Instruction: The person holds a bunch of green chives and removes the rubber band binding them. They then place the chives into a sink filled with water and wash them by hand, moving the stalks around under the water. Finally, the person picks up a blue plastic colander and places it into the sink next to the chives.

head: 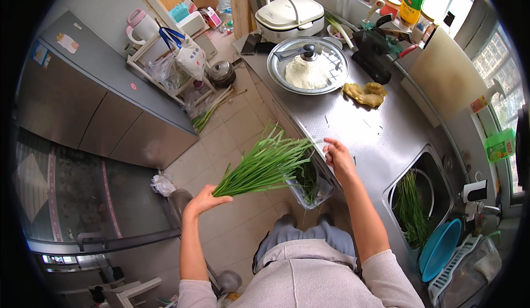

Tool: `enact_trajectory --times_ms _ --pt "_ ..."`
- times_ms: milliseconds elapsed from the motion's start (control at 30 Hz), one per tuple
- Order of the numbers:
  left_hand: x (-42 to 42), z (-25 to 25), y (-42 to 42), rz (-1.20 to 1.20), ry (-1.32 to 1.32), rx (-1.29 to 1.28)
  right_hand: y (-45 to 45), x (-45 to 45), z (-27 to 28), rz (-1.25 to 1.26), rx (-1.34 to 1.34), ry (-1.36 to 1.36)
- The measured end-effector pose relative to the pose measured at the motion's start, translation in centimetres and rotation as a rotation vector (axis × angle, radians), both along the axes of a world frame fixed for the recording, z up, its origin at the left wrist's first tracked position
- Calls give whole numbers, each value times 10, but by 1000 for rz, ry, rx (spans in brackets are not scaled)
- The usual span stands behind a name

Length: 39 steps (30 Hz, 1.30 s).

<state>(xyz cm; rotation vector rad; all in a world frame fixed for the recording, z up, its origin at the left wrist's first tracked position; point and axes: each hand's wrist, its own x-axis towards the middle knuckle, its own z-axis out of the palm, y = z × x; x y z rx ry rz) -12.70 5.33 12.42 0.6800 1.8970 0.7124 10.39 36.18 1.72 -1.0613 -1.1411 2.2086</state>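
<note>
My left hand (pixel 207 200) is closed around the base of a bunch of garlic chives (pixel 265 163), held above the floor. The long green leaves fan out toward the counter edge. My right hand (pixel 338 154) is just past the leaf tips, over the edge of the steel counter (pixel 343 121). Its fingers are partly curled; whether a thin leaf is between them is unclear. Beneath the bunch stands a bag-lined bin (pixel 316 198) with green scraps inside. More chives (pixel 410 208) lie in the sink (pixel 387 196) to the right.
On the counter are a glass-lidded pan (pixel 275 76) with dough inside, a cream electric cooker (pixel 290 16), and a crumpled yellowish-brown item (pixel 364 94). A blue basin (pixel 441 250) leans by the sink. The fridge (pixel 103 105) and a loaded shelf rack (pixel 155 88) stand left.
</note>
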Motion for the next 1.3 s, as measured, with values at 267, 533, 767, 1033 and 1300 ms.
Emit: enact_trajectory --times_ms 267,533,767,1033,1300 --pt "-10 6 -11 -24 116 -27 -12 -18 -1 25 912 -412" --pt "-3 8 -3 -10 81 12 -16 -57 111 524 652 114" --pt "0 6 5 -35 94 -47 -37 -66 67 329 -81 93" --pt "0 -3 6 -35 91 -35 -49 -74 74 67 -256 188" --pt "9 -8 11 60 -81 -32 -44 -59 61 -149 199 78"
